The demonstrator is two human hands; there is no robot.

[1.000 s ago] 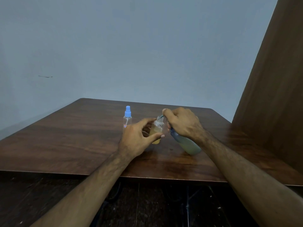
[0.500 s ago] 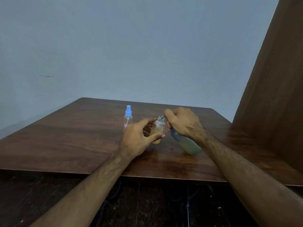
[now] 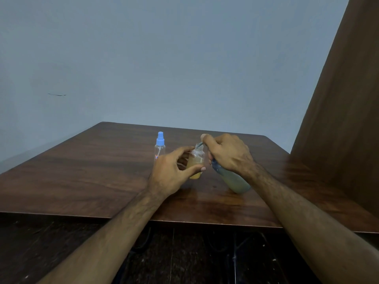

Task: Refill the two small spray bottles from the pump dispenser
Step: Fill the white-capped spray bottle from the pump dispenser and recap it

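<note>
Head view showed a dark brown wooden counter (image 3: 86, 171) against a pale blue wall, with both bare forearms reaching in from the near edge. The left hand (image 3: 173, 171) curled its fingers (image 3: 200, 169) and thumb around a small clear plastic bottle holding amber liquid (image 3: 196, 165), uncapped and standing on the counter near its middle. The right hand (image 3: 227, 154) was clenched around the head of a larger clear pump dispenser with pale greenish liquid (image 3: 235, 181), tilted so that its base rested on the counter to the right and its thin nozzle (image 3: 200, 144) reached the open neck of the small bottle. A second small clear spray bottle with a light blue cap (image 3: 160, 147) stood upright just to the left and slightly farther away, apart from both hands and capped.

The small bottle appeared light, thin-walled and easy to tip, so a hold around its lower body, as the left hand had it, seemed the steadiest; squeezing hard would likely dent it or push liquid out. Its smooth plastic could turn slippery if liquid ran down the side. The dispenser looked heavier, its weight low in the liquid, and was probably best held at the collar under the pump head, with a finger free to press. The narrow neck left little margin for the nozzle.
</note>
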